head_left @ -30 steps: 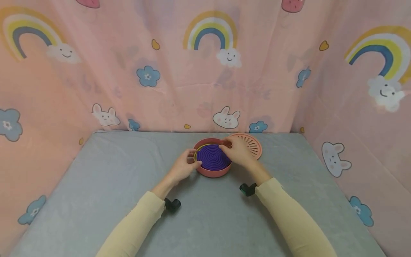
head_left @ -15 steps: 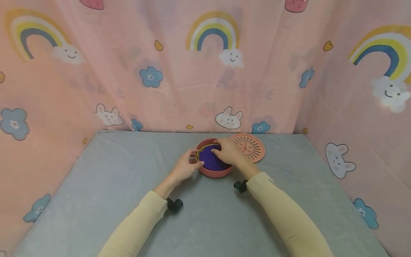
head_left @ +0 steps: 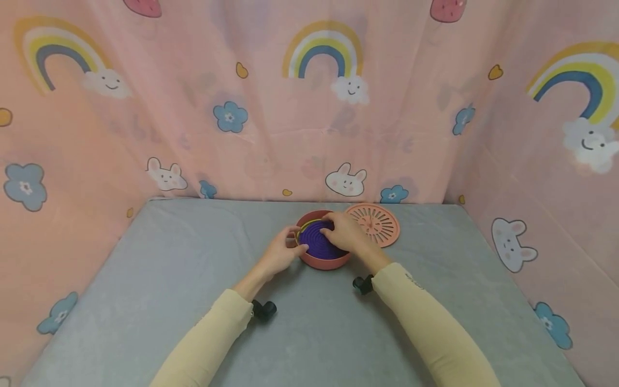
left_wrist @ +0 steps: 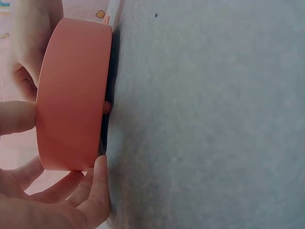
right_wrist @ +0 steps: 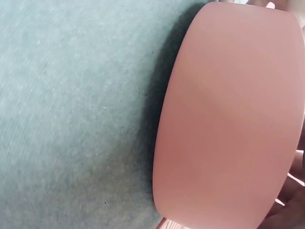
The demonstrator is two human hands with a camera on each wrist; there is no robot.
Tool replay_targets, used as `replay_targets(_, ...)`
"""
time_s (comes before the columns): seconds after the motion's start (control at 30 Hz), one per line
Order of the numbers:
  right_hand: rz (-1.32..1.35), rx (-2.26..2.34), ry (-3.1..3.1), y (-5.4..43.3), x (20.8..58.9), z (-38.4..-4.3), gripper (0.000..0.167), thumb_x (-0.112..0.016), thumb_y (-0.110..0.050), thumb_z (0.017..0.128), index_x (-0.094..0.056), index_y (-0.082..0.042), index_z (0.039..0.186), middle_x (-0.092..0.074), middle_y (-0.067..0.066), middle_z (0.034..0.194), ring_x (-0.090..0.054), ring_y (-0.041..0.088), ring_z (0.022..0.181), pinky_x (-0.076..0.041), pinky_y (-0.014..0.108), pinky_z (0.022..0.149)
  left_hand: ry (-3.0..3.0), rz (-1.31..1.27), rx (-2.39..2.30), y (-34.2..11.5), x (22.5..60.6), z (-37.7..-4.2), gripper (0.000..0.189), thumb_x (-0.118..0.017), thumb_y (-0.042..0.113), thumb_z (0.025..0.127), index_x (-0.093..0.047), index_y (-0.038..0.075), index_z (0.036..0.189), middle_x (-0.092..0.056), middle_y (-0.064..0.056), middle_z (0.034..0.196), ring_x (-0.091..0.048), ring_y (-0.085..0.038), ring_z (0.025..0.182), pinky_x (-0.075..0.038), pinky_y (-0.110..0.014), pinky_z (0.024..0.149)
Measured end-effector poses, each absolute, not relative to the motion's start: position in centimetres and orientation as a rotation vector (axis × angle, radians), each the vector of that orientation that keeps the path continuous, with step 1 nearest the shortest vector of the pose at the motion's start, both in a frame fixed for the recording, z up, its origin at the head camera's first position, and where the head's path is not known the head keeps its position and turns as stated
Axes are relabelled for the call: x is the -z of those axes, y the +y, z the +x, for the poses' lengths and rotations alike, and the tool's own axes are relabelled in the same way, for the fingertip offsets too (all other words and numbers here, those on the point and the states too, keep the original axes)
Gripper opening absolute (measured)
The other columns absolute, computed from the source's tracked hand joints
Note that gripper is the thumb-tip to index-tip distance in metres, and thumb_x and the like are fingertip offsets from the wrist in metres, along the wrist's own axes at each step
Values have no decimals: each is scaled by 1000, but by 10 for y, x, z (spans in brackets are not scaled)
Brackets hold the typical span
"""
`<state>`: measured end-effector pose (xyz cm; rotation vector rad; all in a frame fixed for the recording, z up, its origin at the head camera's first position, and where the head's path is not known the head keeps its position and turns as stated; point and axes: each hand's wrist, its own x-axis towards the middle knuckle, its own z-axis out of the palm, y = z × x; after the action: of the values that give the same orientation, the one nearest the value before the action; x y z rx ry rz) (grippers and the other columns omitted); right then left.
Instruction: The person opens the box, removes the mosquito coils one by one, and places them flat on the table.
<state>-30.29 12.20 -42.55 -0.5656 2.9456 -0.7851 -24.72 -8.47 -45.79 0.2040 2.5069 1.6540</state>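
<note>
A round red-pink mosquito coil box (head_left: 325, 264) stands on the table without its lid. In it lies a purple mosquito coil (head_left: 316, 242), with a thin yellow edge showing beneath at the far left. My left hand (head_left: 278, 252) holds the box at its left side; in the left wrist view the thumb touches the rim and the fingers curl round the wall (left_wrist: 74, 95). From the right, my right hand (head_left: 348, 232) reaches over the coil, thumb on its top and fingers at its far edge, seemingly pinching it. That hand covers the coil's right part.
Just behind my right hand, a slotted pink lid (head_left: 382, 226) lies flat on the grey cloth-covered table (head_left: 193, 269). A printed pink curtain (head_left: 271, 134) closes off the back and both sides. The black wrist cameras (head_left: 264, 310) hang near the tabletop.
My right hand has slid left over the purple coil, from its upper right edge towards its middle. My left hand and the box stay in place; the head view shifts slightly.
</note>
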Motion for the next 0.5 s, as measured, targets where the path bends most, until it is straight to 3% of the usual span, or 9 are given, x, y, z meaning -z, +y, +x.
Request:
replay_targets(0.2, -578, 948, 2892, 127, 422, -304, 36, -68, -18, 98, -65, -3, 131, -63, 17, 133, -58, 33, 125, -45, 52, 105, 2507, 195, -1646, -84, 457, -247, 55, -69, 24, 98, -48, 12, 147, -51, -17, 142, -56, -33, 128, -51, -49, 98)
replay_targets(0.5, -510, 1181, 2790, 145, 416, -309, 32, -70, -13, 96, -68, -5, 127, -67, 16, 126, -64, 34, 115, -52, 49, 98, 2509, 186, -1644, -84, 455, -246, 54, -70, 25, 98, -48, 13, 146, -51, -17, 142, -56, -33, 129, -51, -51, 99)
